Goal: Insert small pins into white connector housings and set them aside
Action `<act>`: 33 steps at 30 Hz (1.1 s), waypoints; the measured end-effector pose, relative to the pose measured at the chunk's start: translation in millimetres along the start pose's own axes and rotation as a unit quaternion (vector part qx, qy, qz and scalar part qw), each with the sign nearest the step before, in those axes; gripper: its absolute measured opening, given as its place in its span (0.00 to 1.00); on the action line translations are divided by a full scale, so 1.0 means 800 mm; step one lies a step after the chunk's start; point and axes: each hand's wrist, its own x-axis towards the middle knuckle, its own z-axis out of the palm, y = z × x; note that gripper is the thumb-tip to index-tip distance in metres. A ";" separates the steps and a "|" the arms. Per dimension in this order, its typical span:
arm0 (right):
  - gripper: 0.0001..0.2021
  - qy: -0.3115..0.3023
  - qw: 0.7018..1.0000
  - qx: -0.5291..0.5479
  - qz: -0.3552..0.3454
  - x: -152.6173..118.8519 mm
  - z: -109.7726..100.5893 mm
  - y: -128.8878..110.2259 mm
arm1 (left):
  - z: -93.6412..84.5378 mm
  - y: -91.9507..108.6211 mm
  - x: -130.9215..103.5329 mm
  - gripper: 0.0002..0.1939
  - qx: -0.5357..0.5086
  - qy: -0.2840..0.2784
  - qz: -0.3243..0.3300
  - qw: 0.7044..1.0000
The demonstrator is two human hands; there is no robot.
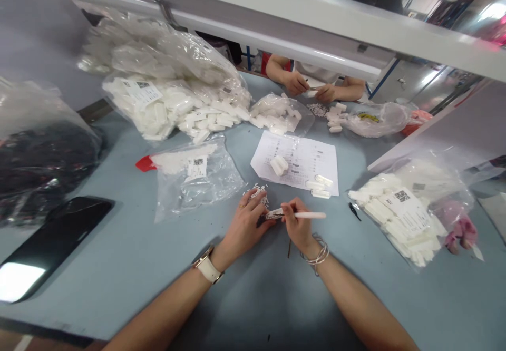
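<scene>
At the middle of the table my left hand is closed on the left end of a small, long white plastic part. My right hand pinches a slim white pen-like tool, whose back end sticks out to the right. Its working end is hidden by my fingers, close over the part. Just beyond my left fingertips lies a pile of tiny white pieces. A printed sheet farther up bears a white block and several white plastic parts.
Bags of white parts stand at back left and right. A flat clear bag with a red tip lies left of my hands. A black phone-like slab is at far left. Opposite, under a white shelf, a co-worker's hands handle a part.
</scene>
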 end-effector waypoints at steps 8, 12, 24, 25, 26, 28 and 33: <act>0.21 -0.003 0.998 -0.062 -0.016 0.005 0.000 -0.010 | 0.002 -0.001 -0.001 0.06 -0.015 0.007 -0.008 1.000; 0.22 -0.018 0.993 -0.107 -0.049 0.011 0.001 -0.017 | 0.003 -0.001 -0.001 0.05 -0.024 0.014 -0.013 1.000; 0.22 -0.052 0.982 -0.162 -0.079 0.015 0.004 -0.025 | 0.002 0.000 0.000 0.04 -0.031 0.016 -0.008 0.999; 0.21 -0.050 0.983 -0.157 -0.079 0.015 0.003 -0.025 | 0.001 0.000 0.000 0.04 -0.029 0.015 -0.009 0.999; 0.21 -0.047 0.984 -0.151 -0.077 0.013 0.003 -0.025 | 0.001 0.000 0.000 0.04 -0.027 0.015 -0.010 0.999; 0.20 -0.035 0.989 -0.133 -0.063 0.009 0.002 -0.023 | 0.001 0.000 0.000 0.05 -0.023 0.013 -0.008 1.000; 0.19 0.005 0.998 -0.064 -0.010 -0.001 0.002 -0.013 | 0.001 0.000 -0.001 0.06 -0.020 0.000 -0.009 1.000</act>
